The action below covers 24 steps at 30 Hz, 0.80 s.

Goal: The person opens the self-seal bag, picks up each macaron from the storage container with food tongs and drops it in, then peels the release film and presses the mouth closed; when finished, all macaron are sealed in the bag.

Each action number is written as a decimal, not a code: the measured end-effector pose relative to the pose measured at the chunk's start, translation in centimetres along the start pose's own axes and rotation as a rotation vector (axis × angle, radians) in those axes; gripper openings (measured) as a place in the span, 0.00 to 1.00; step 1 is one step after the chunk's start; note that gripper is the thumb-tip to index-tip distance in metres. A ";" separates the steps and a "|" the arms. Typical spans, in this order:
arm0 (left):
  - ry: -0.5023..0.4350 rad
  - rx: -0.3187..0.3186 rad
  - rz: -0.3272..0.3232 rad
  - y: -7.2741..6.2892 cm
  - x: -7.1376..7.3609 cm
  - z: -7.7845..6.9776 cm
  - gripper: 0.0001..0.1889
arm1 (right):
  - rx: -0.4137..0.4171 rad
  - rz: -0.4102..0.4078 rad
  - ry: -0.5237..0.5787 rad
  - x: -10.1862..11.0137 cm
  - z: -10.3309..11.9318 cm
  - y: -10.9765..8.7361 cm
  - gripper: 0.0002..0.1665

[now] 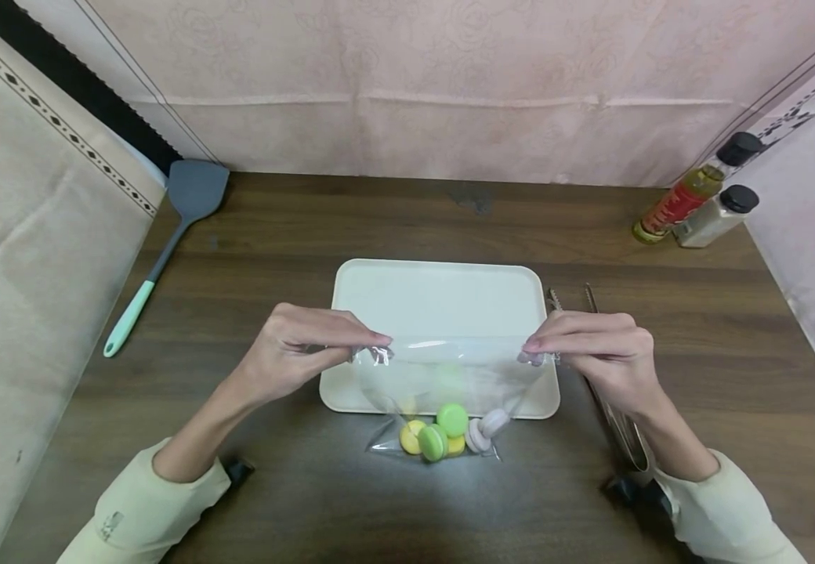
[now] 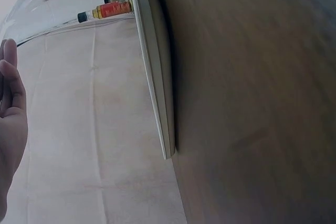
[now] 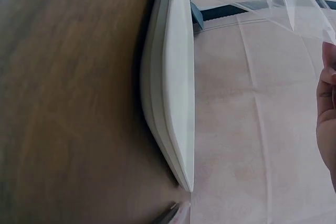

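A clear plastic bag point(image 1: 414, 384) hangs between my two hands in the head view, over the near edge of a white tray point(image 1: 443, 294). My left hand point(image 1: 309, 345) pinches the bag's upper left corner. Its upper right corner is pinched by my right hand point(image 1: 598, 345). At the bottom of the bag lie green macarons point(image 1: 433, 442), yellow macarons point(image 1: 412, 436) and pale lilac macarons point(image 1: 478, 435). Each wrist view catches only part of a hand at its edge, the left hand point(image 2: 13, 103) and the right hand point(image 3: 328, 98), with the bag's film above.
Metal tongs point(image 1: 622, 427) lie beneath my right hand and wrist. A grey spatula with a mint handle point(image 1: 161, 258) lies at the left. An oil bottle with a red label point(image 1: 682, 202) and a black-capped jar point(image 1: 714, 219) stand at the back right of the wooden table point(image 1: 295, 227).
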<state>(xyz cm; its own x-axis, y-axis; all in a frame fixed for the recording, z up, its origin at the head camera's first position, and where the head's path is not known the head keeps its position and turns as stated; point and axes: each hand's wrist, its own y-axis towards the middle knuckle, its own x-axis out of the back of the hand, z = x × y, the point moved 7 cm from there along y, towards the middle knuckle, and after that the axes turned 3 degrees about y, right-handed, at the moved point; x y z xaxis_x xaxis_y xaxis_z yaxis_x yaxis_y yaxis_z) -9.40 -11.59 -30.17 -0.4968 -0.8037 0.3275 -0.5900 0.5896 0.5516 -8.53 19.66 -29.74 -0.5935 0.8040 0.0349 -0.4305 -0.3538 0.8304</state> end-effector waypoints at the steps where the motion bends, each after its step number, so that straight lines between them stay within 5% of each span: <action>1: 0.006 0.008 -0.002 0.0 0.0 0.0 0.21 | -0.001 0.009 0.000 0.0 0.0 0.1 0.11; 9: -0.020 -0.087 0.005 0.3 0.0 -0.5 0.20 | -0.019 0.144 -0.126 -0.3 0.9 1.2 0.11; 14: 0.053 -0.097 -0.023 0.4 0.0 -0.9 0.21 | -0.037 0.235 -0.228 -0.3 1.5 1.6 0.13; 20: 0.187 -0.142 -0.129 0.5 -0.3 -1.4 0.08 | -0.005 0.307 -0.354 -0.4 2.3 1.7 0.18; 24: 0.226 -0.105 -0.211 0.5 -0.8 -1.5 0.07 | 0.012 0.329 -0.404 -0.5 2.6 1.7 0.19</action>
<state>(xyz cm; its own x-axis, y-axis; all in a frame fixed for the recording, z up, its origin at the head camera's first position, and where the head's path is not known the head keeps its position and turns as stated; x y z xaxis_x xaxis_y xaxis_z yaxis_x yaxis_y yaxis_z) -8.39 -10.76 -29.01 -0.2101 -0.9118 0.3528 -0.5906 0.4059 0.6975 -7.22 19.93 -26.87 -0.3851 0.7723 0.5052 -0.2558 -0.6153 0.7456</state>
